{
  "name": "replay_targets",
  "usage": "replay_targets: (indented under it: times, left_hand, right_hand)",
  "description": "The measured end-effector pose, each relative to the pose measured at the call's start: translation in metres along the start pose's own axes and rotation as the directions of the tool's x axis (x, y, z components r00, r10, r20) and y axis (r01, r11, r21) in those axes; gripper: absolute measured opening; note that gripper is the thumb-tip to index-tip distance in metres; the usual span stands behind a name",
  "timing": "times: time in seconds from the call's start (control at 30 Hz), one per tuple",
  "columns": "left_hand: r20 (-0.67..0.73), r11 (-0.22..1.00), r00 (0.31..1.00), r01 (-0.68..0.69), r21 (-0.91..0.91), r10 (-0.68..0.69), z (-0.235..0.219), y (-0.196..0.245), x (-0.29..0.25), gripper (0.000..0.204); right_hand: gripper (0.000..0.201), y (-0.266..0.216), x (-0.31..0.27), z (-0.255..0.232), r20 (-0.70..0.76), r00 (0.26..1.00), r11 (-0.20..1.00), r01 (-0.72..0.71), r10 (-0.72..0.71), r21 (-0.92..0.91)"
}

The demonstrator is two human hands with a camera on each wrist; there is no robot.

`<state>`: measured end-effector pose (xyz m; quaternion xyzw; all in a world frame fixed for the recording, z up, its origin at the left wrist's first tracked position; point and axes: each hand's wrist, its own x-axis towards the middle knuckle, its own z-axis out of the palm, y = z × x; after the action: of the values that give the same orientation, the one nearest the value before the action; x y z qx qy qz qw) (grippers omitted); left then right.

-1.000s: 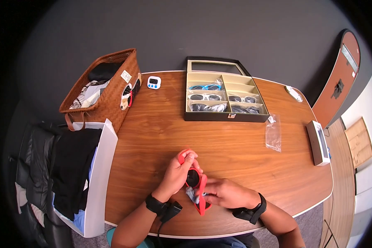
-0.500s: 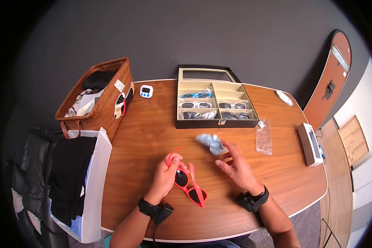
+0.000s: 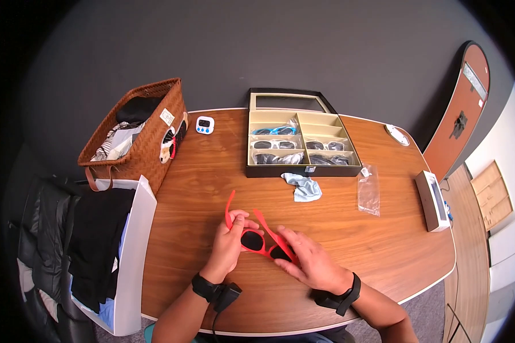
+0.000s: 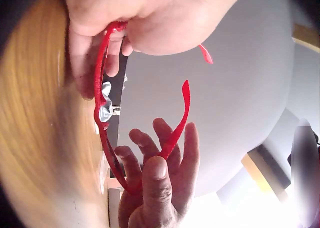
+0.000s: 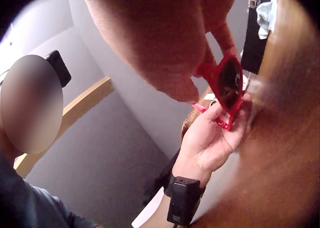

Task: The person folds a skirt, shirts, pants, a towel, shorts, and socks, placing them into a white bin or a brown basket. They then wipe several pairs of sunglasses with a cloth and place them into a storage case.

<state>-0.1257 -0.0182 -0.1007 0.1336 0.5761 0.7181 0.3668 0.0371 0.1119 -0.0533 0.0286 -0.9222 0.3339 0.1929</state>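
Red sunglasses (image 3: 252,241) with dark lenses are held above the near part of the table, both temples unfolded and pointing away from the body. My left hand (image 3: 228,246) grips them at the left hinge and temple. At the other end, my right hand (image 3: 317,264) has its thumb and fingers around the right hinge and temple; the left wrist view shows that thumb (image 4: 157,180) against the red temple (image 4: 175,135). A crumpled light blue cloth (image 3: 304,190) lies on the table beyond the hands, close to the front of the display case.
The open display case (image 3: 277,171) holds several bagged sunglasses. A clear plastic bag (image 3: 368,194) lies to its right, with a white box (image 3: 432,201) further right. On the left stand a wicker basket (image 3: 154,154), a white bin of clothes (image 3: 136,251) and a small timer (image 3: 205,125).
The right hand wiped with the cloth at the sunglasses, tossed it forward onto the table, then came back and took the right side of the sunglasses. The left hand kept its grip.
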Motion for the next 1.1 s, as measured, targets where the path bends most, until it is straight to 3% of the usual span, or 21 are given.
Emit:
replay_targets:
  times: [0.1, 0.17, 0.3, 0.4, 0.47, 0.53, 0.6, 0.67, 0.73, 0.77, 0.8, 0.87, 0.9, 0.93, 0.97, 1.0, 1.07, 1.1]
  left_hand:
    - [0.087, 0.996, 0.996, 0.039, -0.083, -0.032, -0.001, 0.002, -0.003, 0.029]
    - [0.147, 0.991, 0.988, 0.072, -0.117, -0.054, -0.002, 0.004, -0.005, 0.028]
    - [0.259, 0.971, 0.961, 0.151, -0.186, -0.099, -0.005, 0.007, -0.005, 0.031]
    - [0.256, 0.979, 0.961, 0.146, -0.144, -0.106, -0.008, 0.005, -0.003, 0.035]
    - [0.275, 0.986, 0.958, 0.118, -0.122, -0.08, -0.005, 0.009, -0.007, 0.038]
    - [0.295, 0.991, 0.954, 0.087, -0.102, -0.054, -0.005, 0.009, -0.008, 0.042]
    - [0.405, 0.933, 0.9, -0.273, 0.234, 0.162, -0.003, 0.012, -0.007, 0.054]
    - [0.425, 0.928, 0.896, -0.263, 0.264, 0.133, 0.001, 0.02, -0.016, 0.061]
    - [0.531, 0.894, 0.841, -0.157, 0.42, -0.102, -0.004, 0.023, -0.016, 0.064]
    - [0.546, 0.856, 0.837, -0.273, 0.439, -0.013, -0.003, 0.018, -0.017, 0.063]
    - [0.556, 0.86, 0.831, -0.278, 0.429, -0.009, -0.001, 0.018, -0.016, 0.063]
    - [0.534, 0.715, 0.84, -0.313, 0.625, -0.099, 0.001, 0.024, -0.02, 0.057]
    - [0.516, 0.719, 0.854, -0.313, 0.62, -0.074, 0.001, 0.022, -0.021, 0.048]
    - [0.515, 0.718, 0.854, -0.313, 0.621, -0.073, 0.002, 0.023, -0.021, 0.048]
    - [0.528, 0.687, 0.841, -0.313, 0.656, -0.12, 0.002, 0.024, -0.021, 0.047]
    - [0.538, 0.654, 0.826, -0.315, 0.688, -0.167, 0.003, 0.025, -0.021, 0.048]
    - [0.562, 0.602, 0.805, -0.357, 0.714, -0.191, 0.006, 0.032, -0.025, 0.046]
    - [0.583, 0.55, 0.783, -0.396, 0.735, -0.216, 0.008, 0.035, -0.026, 0.045]
  right_hand:
    - [0.054, 0.004, 0.002, -0.001, -0.006, 0.997, 0.99, 0.074, -0.075, -0.124]
    - [0.053, 0.004, 0.003, -0.002, 0.089, 0.994, 0.982, 0.08, -0.065, -0.171]
    - [0.053, 0.007, 0.001, 0.002, 0.026, 1.0, 0.997, 0.003, -0.001, -0.081]
    - [0.052, 0.004, 0.001, -0.003, 0.059, 0.998, 0.996, -0.013, 0.018, -0.089]
    - [0.054, 0.012, -0.003, -0.002, 0.186, 0.981, 0.994, -0.028, 0.048, -0.106]
    - [0.057, 0.018, -0.005, -0.002, 0.17, 0.984, 0.997, -0.04, 0.051, -0.07]
    - [0.06, 0.021, -0.006, -0.004, 0.151, 0.987, 0.998, -0.054, 0.06, -0.045]
    - [0.056, 0.022, -0.006, -0.009, 0.212, 0.949, 0.967, -0.249, 0.233, 0.049]
    - [0.052, 0.018, -0.005, -0.01, 0.114, 0.942, 0.942, -0.326, 0.316, 0.084]
    - [0.048, 0.016, -0.004, -0.01, 0.025, 0.925, 0.913, -0.379, 0.379, 0.15]
    - [0.048, 0.015, -0.004, -0.01, 0.02, 0.923, 0.913, -0.384, 0.385, 0.139]
    - [0.044, 0.013, -0.002, -0.011, -0.135, 0.934, 0.942, -0.32, 0.332, 0.098]
    - [0.044, 0.014, 0.0, -0.013, -0.135, 0.934, 0.943, -0.319, 0.33, 0.096]
    - [0.043, 0.015, 0.002, -0.017, -0.132, 0.984, 0.986, -0.135, 0.121, -0.099]
    - [0.041, 0.016, 0.004, -0.019, -0.089, 0.992, 0.956, 0.059, -0.088, -0.287]
    - [0.041, 0.016, 0.002, -0.017, -0.092, 0.992, 0.956, 0.059, -0.089, -0.287]
    - [0.036, 0.016, -0.004, -0.012, 0.202, 0.979, 0.959, 0.066, -0.009, -0.275]
    - [0.03, 0.014, -0.006, -0.009, 0.3, 0.944, 0.961, -0.058, 0.141, -0.27]
